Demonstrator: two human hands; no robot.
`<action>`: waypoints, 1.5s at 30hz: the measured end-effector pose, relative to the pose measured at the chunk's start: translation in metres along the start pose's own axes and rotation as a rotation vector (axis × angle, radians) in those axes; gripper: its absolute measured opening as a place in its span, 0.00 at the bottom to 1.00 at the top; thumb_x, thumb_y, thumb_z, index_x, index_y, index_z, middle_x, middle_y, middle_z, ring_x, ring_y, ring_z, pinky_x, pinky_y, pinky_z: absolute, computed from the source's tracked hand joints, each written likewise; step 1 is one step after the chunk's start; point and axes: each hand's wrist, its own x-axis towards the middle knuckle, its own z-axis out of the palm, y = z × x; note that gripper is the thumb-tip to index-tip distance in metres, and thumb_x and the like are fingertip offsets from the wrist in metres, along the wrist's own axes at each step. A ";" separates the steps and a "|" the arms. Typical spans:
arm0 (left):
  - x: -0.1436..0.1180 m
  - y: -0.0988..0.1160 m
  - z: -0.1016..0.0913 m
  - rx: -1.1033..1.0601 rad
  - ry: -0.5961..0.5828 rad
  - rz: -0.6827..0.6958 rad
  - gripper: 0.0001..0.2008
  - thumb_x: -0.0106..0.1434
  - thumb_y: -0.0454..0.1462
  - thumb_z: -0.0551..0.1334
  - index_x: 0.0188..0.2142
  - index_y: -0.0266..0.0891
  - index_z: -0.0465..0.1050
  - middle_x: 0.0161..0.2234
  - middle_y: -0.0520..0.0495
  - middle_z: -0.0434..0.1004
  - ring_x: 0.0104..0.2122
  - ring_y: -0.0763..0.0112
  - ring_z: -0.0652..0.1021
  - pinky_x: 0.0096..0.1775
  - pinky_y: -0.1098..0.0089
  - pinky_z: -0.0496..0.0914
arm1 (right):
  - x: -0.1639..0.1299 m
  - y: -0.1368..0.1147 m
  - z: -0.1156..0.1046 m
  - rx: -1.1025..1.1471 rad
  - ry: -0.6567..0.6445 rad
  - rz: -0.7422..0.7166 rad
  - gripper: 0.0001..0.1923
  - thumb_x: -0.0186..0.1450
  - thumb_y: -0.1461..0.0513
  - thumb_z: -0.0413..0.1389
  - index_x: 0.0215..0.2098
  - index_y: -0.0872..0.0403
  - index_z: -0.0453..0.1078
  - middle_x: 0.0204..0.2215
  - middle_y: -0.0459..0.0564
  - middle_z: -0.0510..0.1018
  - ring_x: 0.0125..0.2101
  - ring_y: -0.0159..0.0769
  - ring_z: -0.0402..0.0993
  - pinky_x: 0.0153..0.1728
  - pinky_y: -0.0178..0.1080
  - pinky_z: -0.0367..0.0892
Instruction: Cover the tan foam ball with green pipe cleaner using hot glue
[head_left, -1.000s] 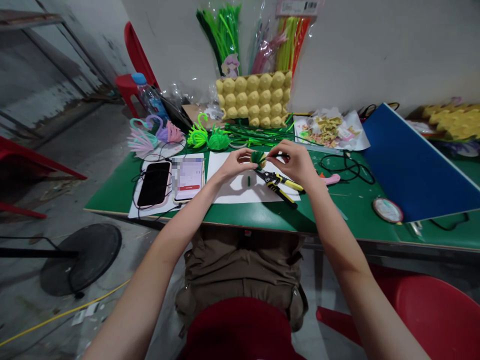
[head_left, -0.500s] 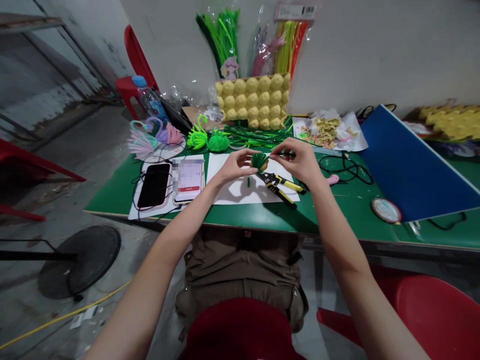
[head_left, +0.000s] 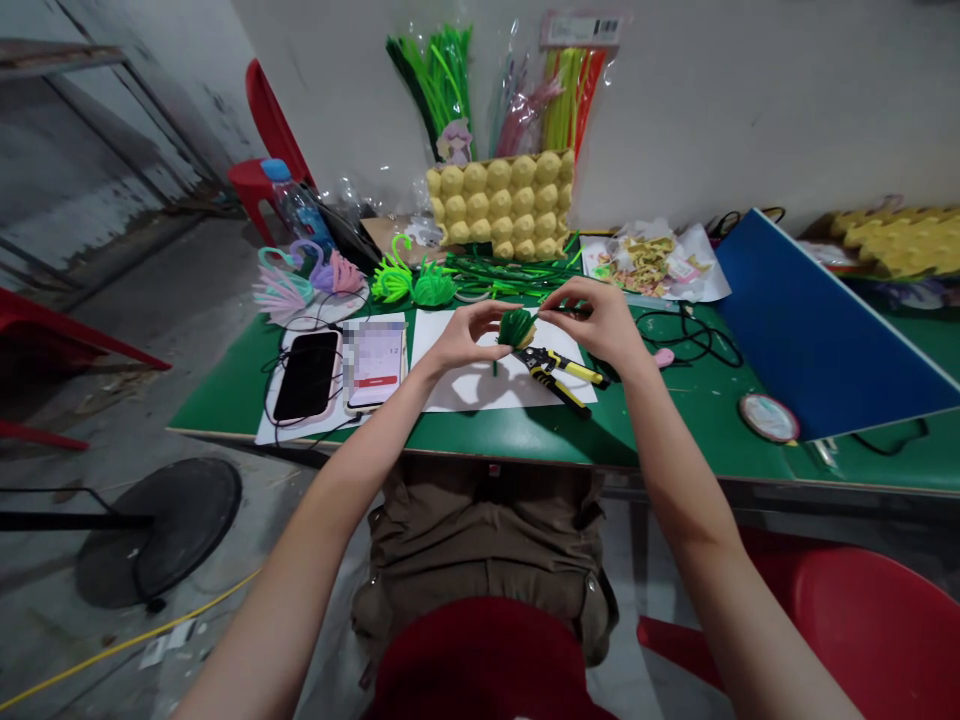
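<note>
Two phones are seen at the left of the green table (head_left: pixel 225 395): a black phone (head_left: pixel 306 373) in a pale case and, just beside it, a lit phone (head_left: pixel 375 358), both lying flat on white paper. Behind them, fuzzy pink and purple swan figures (head_left: pixel 296 280) and bright green ones (head_left: pixel 409 283) are placed. A small tuft of dark green pipe cleaner (head_left: pixel 517 327), round and bristly, is pinched by the left hand (head_left: pixel 469 335) above a white sheet (head_left: pixel 480 385). Its thin free end is gripped between closed fingers of the right hand (head_left: pixel 600 325). Yellow-handled pliers (head_left: pixel 559 372) are laid on the sheet under the hands. A yellow bumpy block (head_left: pixel 501 205) and bagged pipe cleaners (head_left: pixel 450 80) are leaned against the grey wall. A smooth blue board (head_left: pixel 810 330) is found at the right.
</note>
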 end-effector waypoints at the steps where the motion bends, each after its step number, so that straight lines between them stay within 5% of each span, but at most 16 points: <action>1: 0.000 0.002 0.000 -0.014 -0.007 0.002 0.32 0.45 0.42 0.81 0.51 0.39 0.80 0.48 0.38 0.84 0.49 0.56 0.83 0.52 0.62 0.76 | -0.001 -0.002 0.000 0.021 -0.004 0.016 0.09 0.61 0.55 0.66 0.28 0.53 0.78 0.29 0.49 0.80 0.30 0.36 0.73 0.30 0.38 0.65; 10: -0.004 0.023 0.004 -0.186 -0.001 -0.075 0.35 0.39 0.52 0.81 0.46 0.40 0.83 0.46 0.39 0.85 0.50 0.48 0.83 0.51 0.59 0.77 | 0.000 -0.017 -0.004 0.207 0.020 0.069 0.15 0.59 0.50 0.67 0.29 0.53 0.77 0.28 0.48 0.79 0.29 0.33 0.73 0.29 0.36 0.64; 19: -0.007 0.017 -0.002 -0.336 0.166 -0.118 0.38 0.31 0.56 0.79 0.42 0.44 0.82 0.47 0.44 0.85 0.51 0.48 0.82 0.48 0.60 0.79 | -0.003 -0.015 0.019 0.159 0.223 -0.135 0.09 0.65 0.54 0.62 0.32 0.51 0.77 0.34 0.49 0.78 0.33 0.33 0.73 0.29 0.35 0.67; 26: -0.009 0.007 -0.016 -0.232 0.115 -0.118 0.42 0.39 0.64 0.72 0.48 0.41 0.78 0.50 0.38 0.82 0.57 0.46 0.79 0.52 0.54 0.76 | -0.004 -0.012 0.026 -0.008 0.226 -0.221 0.10 0.69 0.54 0.58 0.36 0.48 0.79 0.36 0.53 0.77 0.35 0.38 0.74 0.32 0.41 0.71; 37: -0.008 0.017 -0.007 -0.203 0.110 -0.115 0.44 0.40 0.68 0.68 0.47 0.41 0.77 0.47 0.38 0.82 0.55 0.45 0.79 0.52 0.53 0.76 | -0.005 -0.009 0.032 -0.053 0.183 -0.336 0.14 0.73 0.56 0.53 0.40 0.49 0.81 0.36 0.53 0.78 0.33 0.35 0.73 0.29 0.37 0.69; 45: -0.010 0.015 -0.004 -0.242 0.146 -0.135 0.39 0.47 0.67 0.62 0.50 0.46 0.75 0.49 0.43 0.82 0.55 0.49 0.77 0.48 0.55 0.75 | -0.007 -0.007 0.043 -0.022 0.264 -0.265 0.11 0.71 0.56 0.55 0.39 0.47 0.81 0.35 0.52 0.77 0.34 0.37 0.74 0.33 0.41 0.72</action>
